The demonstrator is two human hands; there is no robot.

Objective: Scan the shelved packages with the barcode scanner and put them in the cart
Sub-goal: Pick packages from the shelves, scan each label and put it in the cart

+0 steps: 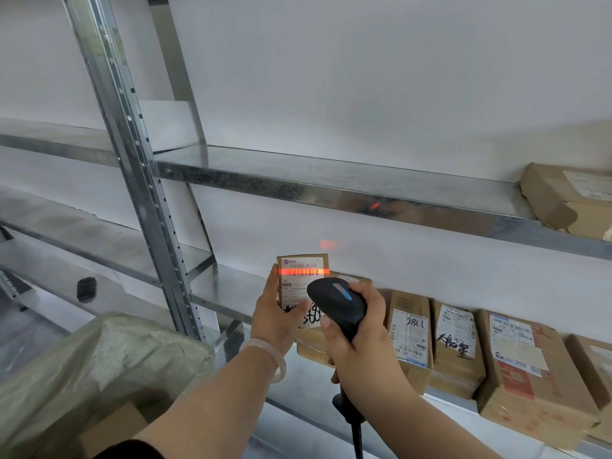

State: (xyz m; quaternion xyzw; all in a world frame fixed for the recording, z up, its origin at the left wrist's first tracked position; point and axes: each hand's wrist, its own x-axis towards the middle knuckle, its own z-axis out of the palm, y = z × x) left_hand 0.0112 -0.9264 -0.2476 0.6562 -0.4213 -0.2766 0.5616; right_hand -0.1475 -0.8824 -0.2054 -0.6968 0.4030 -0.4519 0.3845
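Right grip holds scanner; left grip holds package; beam on barcode

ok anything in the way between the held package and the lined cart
Nothing visible does. The left hand holds the small package, and the plastic-lined cart sits below to its left. The shelf upright appears further back; the scanner in the right hand is on the far side.

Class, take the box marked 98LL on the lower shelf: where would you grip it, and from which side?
Grip the 98LL box by its top edge, from the front and above: it stands upright, a neighbour box crowds its right side, and its top is free.
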